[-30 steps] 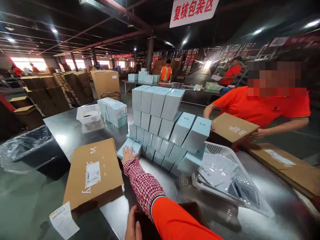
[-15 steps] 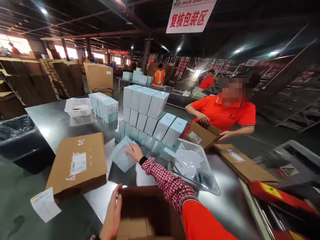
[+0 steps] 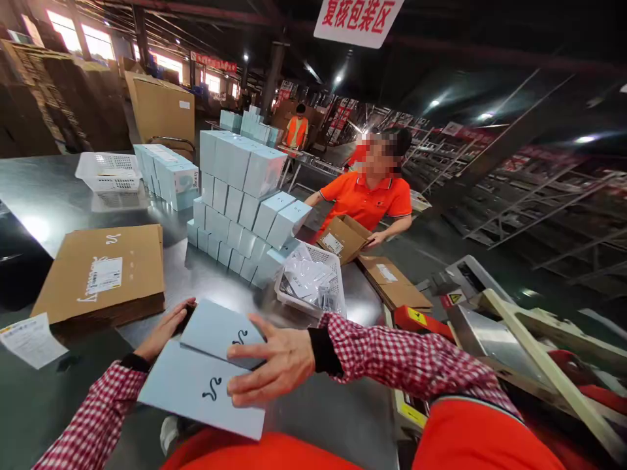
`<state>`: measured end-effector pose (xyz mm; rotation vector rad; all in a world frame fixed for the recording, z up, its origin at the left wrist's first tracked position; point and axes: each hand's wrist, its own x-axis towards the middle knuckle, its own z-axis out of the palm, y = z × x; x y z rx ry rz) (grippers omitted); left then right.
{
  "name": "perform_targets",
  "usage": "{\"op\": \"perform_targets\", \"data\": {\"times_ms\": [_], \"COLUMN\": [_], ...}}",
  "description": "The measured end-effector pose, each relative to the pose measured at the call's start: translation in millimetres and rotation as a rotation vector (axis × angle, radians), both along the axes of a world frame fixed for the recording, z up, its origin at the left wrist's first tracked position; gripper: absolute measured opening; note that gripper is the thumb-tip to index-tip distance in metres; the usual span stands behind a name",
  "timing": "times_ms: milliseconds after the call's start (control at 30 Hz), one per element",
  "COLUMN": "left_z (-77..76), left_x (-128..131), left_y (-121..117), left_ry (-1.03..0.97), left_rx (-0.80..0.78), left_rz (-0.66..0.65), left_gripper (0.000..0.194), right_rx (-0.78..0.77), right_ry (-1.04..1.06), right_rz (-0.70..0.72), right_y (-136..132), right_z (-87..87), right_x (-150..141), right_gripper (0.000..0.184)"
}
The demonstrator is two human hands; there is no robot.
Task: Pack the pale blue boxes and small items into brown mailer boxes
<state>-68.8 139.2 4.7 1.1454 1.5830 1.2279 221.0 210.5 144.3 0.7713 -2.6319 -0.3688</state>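
Note:
Two pale blue boxes (image 3: 206, 372), each with a dark squiggle mark, lie side by side close in front of me. My right hand (image 3: 272, 365) rests on top of them, fingers pressed on both lids. My left hand (image 3: 164, 329) holds their far left edge, fingers laid along the side. Both sleeves are red-and-white check. The open carton under the boxes is hidden.
A stack of pale blue boxes (image 3: 240, 209) stands mid-table beside a white basket (image 3: 308, 284) of plastic bags. Flat cartons (image 3: 100, 277) and a paper slip (image 3: 29, 339) lie at left. A person in orange (image 3: 367, 199) handles a carton across the steel table (image 3: 49, 196). A taping machine (image 3: 490, 326) is at right.
My right hand has pulled the two blue boxes from the foot of the stack to just in front of me. My left hand left the carton's rim and now steadies the boxes.

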Motion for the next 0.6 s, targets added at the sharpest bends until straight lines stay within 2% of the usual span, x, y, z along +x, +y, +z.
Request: {"op": "perform_targets", "data": {"times_ms": [133,200,267,333,400,467,533,600], "left_z": [1.1,-1.0,-3.9,-6.3,-7.4,-8.5,-12.3,-21.4], "left_x": [10.7,12.3,11.9,11.3,12.2,13.7,13.2,8.8], "left_y": [-9.4,-11.5,-12.2,-12.6,-14.0,-16.9,-21.0,-26.0], "left_ry": [-0.026,-0.007,0.015,0.03,0.05,0.082,0.127,0.178], "left_rx": [-0.035,-0.039,-0.044,-0.051,-0.052,-0.05,-0.059,-0.079], "left_rz": [-0.073,-0.069,-0.052,-0.048,-0.045,-0.047,-0.049,-0.04], "left_gripper": [0.069,0.071,0.073,0.073,0.071,0.069,0.067,0.065], "right_rx": [-0.076,-0.12,-0.173,-0.216,-0.253,-0.311,-0.42,-0.533], "right_ry": [-0.19,-0.325,-0.501,-0.761,-1.076,-1.293,-1.232,-1.008], "right_rz": [-0.017,-0.051,-0.166,-0.278,-0.284,-0.294,-0.441,-0.537], "right_y": [-5.6,-8.2,-11.8,-15.1,-17.2,-18.8,-20.2,-17.0], "right_z": [-52.7,-70.0,-80.1,-86.8,-93.1,-98.8,-100.7,-94.9], "right_x": [2.5,5.6,8.0,5.9,-3.1,-17.4,-30.0,-31.4], "right_gripper": [0.028,0.03,0.03,0.022,0.009,0.007,0.021,0.03]}}
